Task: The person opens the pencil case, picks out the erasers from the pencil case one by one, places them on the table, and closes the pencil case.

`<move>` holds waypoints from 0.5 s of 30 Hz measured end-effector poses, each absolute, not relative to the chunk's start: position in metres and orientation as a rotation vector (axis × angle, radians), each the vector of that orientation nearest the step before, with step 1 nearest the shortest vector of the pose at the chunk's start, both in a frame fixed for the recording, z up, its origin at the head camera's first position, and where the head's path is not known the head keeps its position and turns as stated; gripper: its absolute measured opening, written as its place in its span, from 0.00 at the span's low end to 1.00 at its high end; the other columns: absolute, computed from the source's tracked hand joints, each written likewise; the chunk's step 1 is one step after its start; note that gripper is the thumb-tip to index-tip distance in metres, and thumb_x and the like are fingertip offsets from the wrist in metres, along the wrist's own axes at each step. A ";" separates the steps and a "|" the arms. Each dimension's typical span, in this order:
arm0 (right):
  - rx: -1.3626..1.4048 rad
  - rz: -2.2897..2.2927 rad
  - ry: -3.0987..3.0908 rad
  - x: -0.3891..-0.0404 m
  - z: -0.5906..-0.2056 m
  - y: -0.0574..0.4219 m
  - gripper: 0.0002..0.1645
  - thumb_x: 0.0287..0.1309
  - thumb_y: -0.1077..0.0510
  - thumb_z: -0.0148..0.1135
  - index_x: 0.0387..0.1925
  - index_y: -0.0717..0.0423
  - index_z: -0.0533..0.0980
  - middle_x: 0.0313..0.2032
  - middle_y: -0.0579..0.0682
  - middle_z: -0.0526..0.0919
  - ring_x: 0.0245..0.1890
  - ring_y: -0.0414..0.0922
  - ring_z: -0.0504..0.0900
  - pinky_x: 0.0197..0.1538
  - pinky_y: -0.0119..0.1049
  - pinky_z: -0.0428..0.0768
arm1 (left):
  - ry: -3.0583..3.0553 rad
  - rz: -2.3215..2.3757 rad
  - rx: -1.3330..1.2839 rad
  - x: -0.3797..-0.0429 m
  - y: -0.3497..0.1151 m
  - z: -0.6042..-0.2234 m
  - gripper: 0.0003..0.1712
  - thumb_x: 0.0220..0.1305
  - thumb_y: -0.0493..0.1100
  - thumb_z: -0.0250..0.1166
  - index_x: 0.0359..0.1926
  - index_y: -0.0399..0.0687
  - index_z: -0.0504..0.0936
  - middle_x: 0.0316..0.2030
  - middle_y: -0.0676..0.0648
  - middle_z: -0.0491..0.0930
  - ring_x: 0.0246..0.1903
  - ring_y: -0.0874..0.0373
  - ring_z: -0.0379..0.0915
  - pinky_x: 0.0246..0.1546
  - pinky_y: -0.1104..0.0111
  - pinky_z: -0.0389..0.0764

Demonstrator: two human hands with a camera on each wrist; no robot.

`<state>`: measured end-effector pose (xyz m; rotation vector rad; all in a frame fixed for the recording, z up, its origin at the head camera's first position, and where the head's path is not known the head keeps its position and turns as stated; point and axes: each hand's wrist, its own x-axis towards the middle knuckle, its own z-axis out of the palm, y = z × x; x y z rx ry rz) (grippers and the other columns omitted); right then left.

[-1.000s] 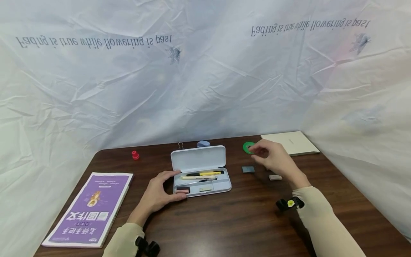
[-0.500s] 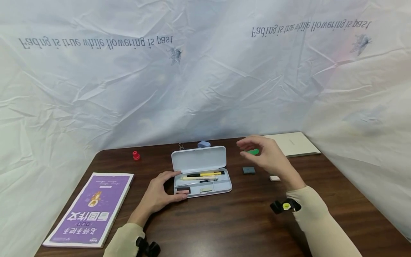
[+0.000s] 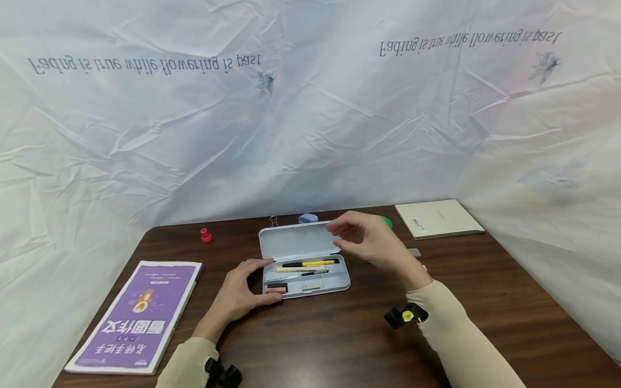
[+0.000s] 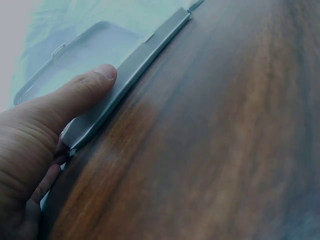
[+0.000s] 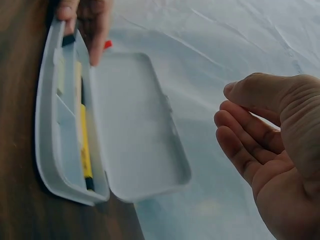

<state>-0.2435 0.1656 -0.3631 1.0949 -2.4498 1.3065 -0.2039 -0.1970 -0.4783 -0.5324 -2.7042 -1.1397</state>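
A pale blue pencil case (image 3: 337, 280) lies on the table with its lid (image 3: 296, 241) tilted up at the back. My left hand (image 3: 236, 291) holds its left end, the thumb (image 4: 95, 87) against the front wall and fingers round the far side. Inside are a yellow-and-black pen (image 3: 310, 263), other pens, a black-and-pink eraser (image 3: 277, 288) and a small pale strip (image 3: 311, 286). My right hand (image 3: 375, 245) hovers by the lid's right edge, fingers loosely curved. In the right wrist view, nothing shows between the right hand's fingers (image 5: 245, 132), which are apart from the lid.
A purple book (image 3: 136, 318) lies at left, a red cone-shaped piece (image 3: 206, 235) beyond it. Behind the lid are a binder clip (image 3: 274, 221) and a blue object (image 3: 308, 217). A cream notebook (image 3: 439, 218) lies back right; the right hand partly hides a green ring (image 3: 387, 221) and grey block (image 3: 414, 252).
My right hand has moved left from above the green ring to the lid's right edge, now covering part of the grey block. The left hand and pencil case stay put.
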 end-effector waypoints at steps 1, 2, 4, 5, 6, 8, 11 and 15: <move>1.119 1.305 -2.451 -0.244 -0.365 0.162 0.19 0.69 0.66 0.77 0.59 0.53 0.88 0.54 0.52 0.91 0.51 0.46 0.90 0.56 0.51 0.90 | -2.706 -1.138 -0.529 -0.204 -0.197 -0.478 0.50 0.53 0.68 0.88 0.75 0.60 0.83 0.69 0.48 0.83 0.72 0.42 0.76 0.72 0.36 0.75; 1.140 1.309 -2.455 -0.244 -0.367 0.159 0.19 0.69 0.66 0.77 0.59 0.53 0.88 0.55 0.51 0.91 0.51 0.45 0.90 0.55 0.52 0.90 | -2.708 -1.137 -0.526 -0.204 -0.197 -0.478 0.50 0.53 0.68 0.88 0.75 0.60 0.83 0.69 0.48 0.83 0.72 0.42 0.76 0.72 0.36 0.75; 1.179 1.320 -2.472 -0.243 -0.371 0.153 0.18 0.69 0.66 0.77 0.59 0.55 0.88 0.55 0.51 0.91 0.51 0.45 0.90 0.54 0.52 0.90 | -2.716 -1.140 -0.518 -0.204 -0.198 -0.478 0.50 0.53 0.68 0.88 0.75 0.61 0.83 0.69 0.48 0.83 0.72 0.43 0.76 0.72 0.37 0.75; 1.198 1.324 -2.486 -0.243 -0.374 0.149 0.18 0.70 0.66 0.76 0.59 0.57 0.88 0.55 0.51 0.91 0.51 0.45 0.90 0.54 0.53 0.90 | -2.720 -1.145 -0.513 -0.204 -0.198 -0.478 0.50 0.53 0.68 0.87 0.75 0.61 0.83 0.69 0.48 0.83 0.72 0.43 0.76 0.72 0.37 0.75; 1.213 1.326 -2.502 -0.243 -0.376 0.146 0.18 0.70 0.66 0.76 0.59 0.57 0.88 0.55 0.51 0.91 0.51 0.46 0.90 0.54 0.53 0.90 | -2.723 -1.148 -0.509 -0.204 -0.198 -0.478 0.50 0.53 0.68 0.87 0.75 0.61 0.83 0.69 0.48 0.83 0.72 0.43 0.76 0.72 0.37 0.75; 1.239 1.314 -2.539 -0.242 -0.382 0.140 0.18 0.70 0.66 0.76 0.59 0.56 0.88 0.55 0.53 0.91 0.51 0.44 0.90 0.55 0.53 0.90 | -2.726 -1.152 -0.506 -0.204 -0.198 -0.478 0.50 0.53 0.69 0.87 0.75 0.62 0.83 0.70 0.47 0.82 0.72 0.43 0.76 0.72 0.37 0.75; 1.294 1.284 -2.585 -0.241 -0.391 0.132 0.17 0.70 0.66 0.76 0.59 0.58 0.88 0.53 0.55 0.91 0.51 0.44 0.90 0.57 0.49 0.90 | -2.719 -1.154 -0.511 -0.205 -0.198 -0.478 0.50 0.53 0.68 0.88 0.75 0.61 0.83 0.69 0.47 0.83 0.72 0.43 0.77 0.72 0.37 0.75; 1.372 1.283 -2.647 -0.240 -0.400 0.124 0.17 0.71 0.66 0.75 0.59 0.60 0.87 0.53 0.56 0.91 0.50 0.42 0.90 0.57 0.42 0.90 | -2.709 -1.157 -0.525 -0.205 -0.197 -0.477 0.51 0.53 0.68 0.88 0.75 0.60 0.83 0.68 0.48 0.83 0.71 0.44 0.78 0.72 0.38 0.76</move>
